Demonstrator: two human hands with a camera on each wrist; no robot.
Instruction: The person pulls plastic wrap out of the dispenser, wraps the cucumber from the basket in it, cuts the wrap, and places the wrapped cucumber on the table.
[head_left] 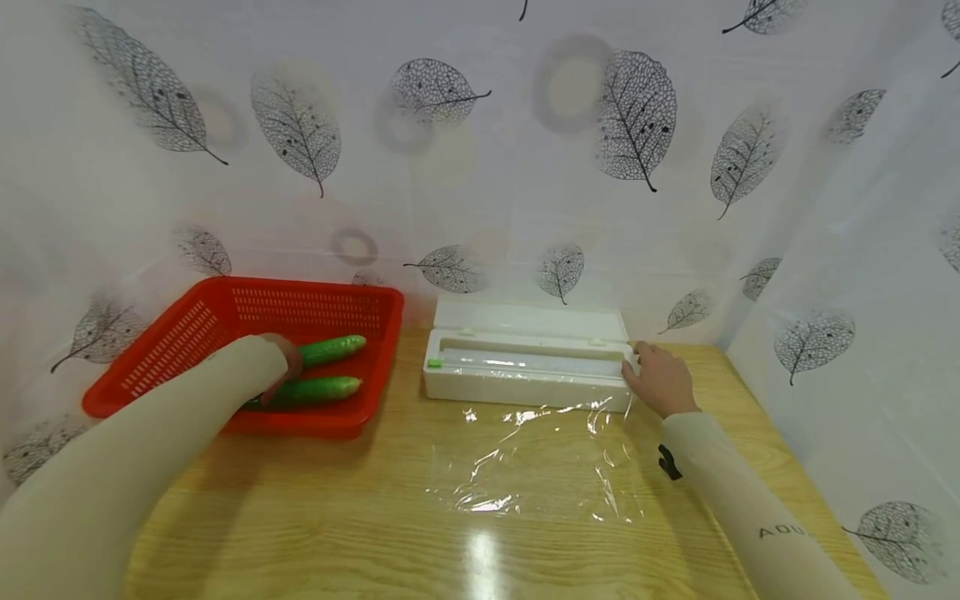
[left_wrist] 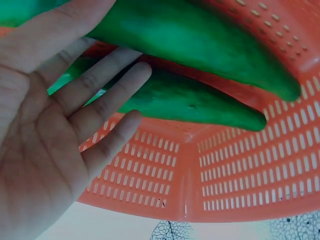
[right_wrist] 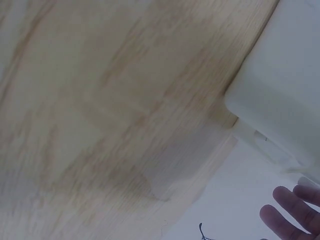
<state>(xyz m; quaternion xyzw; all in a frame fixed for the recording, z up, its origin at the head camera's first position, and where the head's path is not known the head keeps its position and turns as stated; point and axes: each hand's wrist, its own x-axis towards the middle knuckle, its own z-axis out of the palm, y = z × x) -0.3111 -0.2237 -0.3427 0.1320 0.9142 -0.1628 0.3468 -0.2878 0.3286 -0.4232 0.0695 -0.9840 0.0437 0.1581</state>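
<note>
In the head view my left hand (head_left: 283, 364) reaches down into the red basket among the cucumbers. One cucumber (head_left: 333, 349) lies towards the back, another cucumber (head_left: 318, 390) nearer the front. Seen from the left wrist, the fingers (left_wrist: 102, 107) are spread and fairly straight, with the thumb overlapping the upper cucumber (left_wrist: 200, 45) and the fingertips over the lower cucumber (left_wrist: 200, 100). My right hand (head_left: 663, 379) rests at the right end of the white cling film box (head_left: 525, 390), fingers loosely extended. The box's lid (head_left: 525, 317) stands raised, showing the roll (head_left: 532, 362).
A sheet of clear cling film (head_left: 540, 467) spreads from the box over the wooden table (head_left: 337, 525). The red basket (head_left: 386, 358) stands left of the box. Behind and to the right hangs a white leaf-patterned sheet (head_left: 495, 192). A green slider (head_left: 434, 363) sits on the box's left end.
</note>
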